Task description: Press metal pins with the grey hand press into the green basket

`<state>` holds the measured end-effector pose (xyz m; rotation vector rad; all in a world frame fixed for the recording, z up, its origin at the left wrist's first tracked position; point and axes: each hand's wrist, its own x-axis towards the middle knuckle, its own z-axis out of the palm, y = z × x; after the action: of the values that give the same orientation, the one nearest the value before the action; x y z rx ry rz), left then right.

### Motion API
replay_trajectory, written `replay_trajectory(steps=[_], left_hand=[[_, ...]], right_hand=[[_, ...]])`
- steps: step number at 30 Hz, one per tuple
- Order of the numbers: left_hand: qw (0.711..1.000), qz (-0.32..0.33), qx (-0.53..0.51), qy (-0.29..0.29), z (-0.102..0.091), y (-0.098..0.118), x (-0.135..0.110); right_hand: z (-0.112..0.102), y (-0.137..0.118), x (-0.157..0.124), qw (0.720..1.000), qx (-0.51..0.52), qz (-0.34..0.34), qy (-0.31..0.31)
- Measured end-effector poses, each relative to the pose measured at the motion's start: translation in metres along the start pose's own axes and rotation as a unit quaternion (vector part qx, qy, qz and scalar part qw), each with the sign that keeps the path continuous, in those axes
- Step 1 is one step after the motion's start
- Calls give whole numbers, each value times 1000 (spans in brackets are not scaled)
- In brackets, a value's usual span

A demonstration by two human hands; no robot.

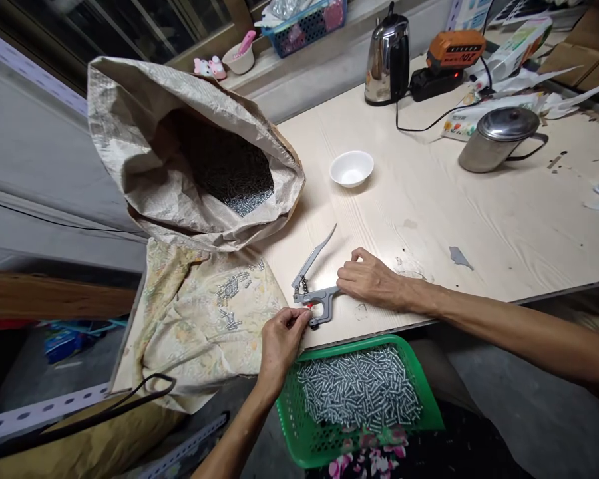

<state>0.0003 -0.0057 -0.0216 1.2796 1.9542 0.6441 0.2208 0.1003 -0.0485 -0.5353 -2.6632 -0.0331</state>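
Observation:
A grey pair of snap-fastener pliers [324,299] lies at the table's front edge, its long upper lever raised and a spring and a red part showing near the jaw. My right hand [367,278] is closed around the end of its lower handle. At the jaw, my left hand [285,336] is pinched shut; whatever sits between the fingertips is too small or hidden to name. Several small metal pins [233,286] lie on a flowered cloth [180,346] to the left. Below the table edge, a green basket [290,426] holds a heap of similar metal pieces [359,386].
A large open woven sack [144,159] with dark and silvery pieces inside stands at the back left. Behind are a white bowl [352,169], a kettle [387,60], an orange battery [455,48] on a charger and a lidded metal mug [494,143].

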Motion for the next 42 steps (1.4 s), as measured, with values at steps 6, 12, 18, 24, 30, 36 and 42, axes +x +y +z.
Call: replay_trajectory(steps=[6, 12, 18, 24, 30, 36, 42], left_hand=[[996, -45, 27, -71, -5, 0, 9], [976, -151, 1, -160, -6, 12, 6], [973, -174, -22, -152, -5, 17, -6], [972, -181, -31, -146, -4, 13, -7], [971, -182, -18, -152, -3, 16, -5], [972, -172, 9, -161, -5, 13, -6], [974, 78, 210, -33, 0, 21, -12]], right_hand=[[4, 1, 0, 1000, 13, -2, -22], [1, -2, 0, 993, 61, 22, -94], [-9, 14, -1, 987, 121, 49, -94], [-4, 46, 17, 975, 119, 23, -184], [-13, 47, 37, 969, 84, 18, -231], [-18, 41, 35, 971, 65, 20, -230], [-23, 31, 28, 971, 77, 39, -225]])
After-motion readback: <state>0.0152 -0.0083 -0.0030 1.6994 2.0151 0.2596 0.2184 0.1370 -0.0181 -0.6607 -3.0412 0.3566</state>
